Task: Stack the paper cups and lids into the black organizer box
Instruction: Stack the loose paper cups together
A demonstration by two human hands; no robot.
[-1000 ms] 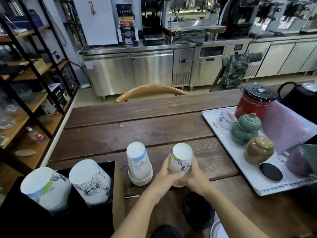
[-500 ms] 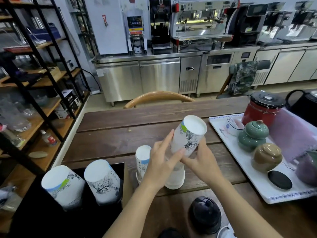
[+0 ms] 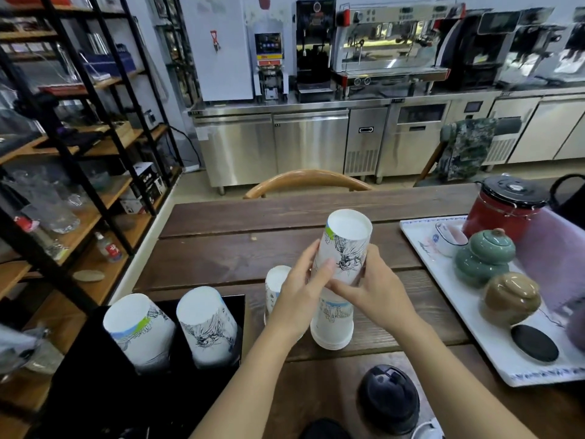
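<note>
Both hands hold an upside-down white paper cup (image 3: 346, 245) with a black drawing, lifted partly off a stack of cups (image 3: 332, 324) that stands on the wooden table. My left hand (image 3: 300, 289) grips its left side, my right hand (image 3: 376, 289) its lower right. A second upside-down cup stack (image 3: 274, 285) stands just left, partly hidden by my left hand. The black organizer box (image 3: 133, 391) at the lower left holds two tilted cup stacks (image 3: 139, 331) (image 3: 207, 326). A pile of black lids (image 3: 391, 399) lies near the front edge.
A white tray (image 3: 493, 353) on the right carries a red kettle (image 3: 503, 207), green and brown lidded pots and a black coaster. A wooden chair back (image 3: 307, 182) stands behind the table. Black shelving (image 3: 63, 153) fills the left side.
The camera has moved closer and tilted up. The printed cup has risen from the table, lifting up along the stack beneath it; both hands stay on it.
</note>
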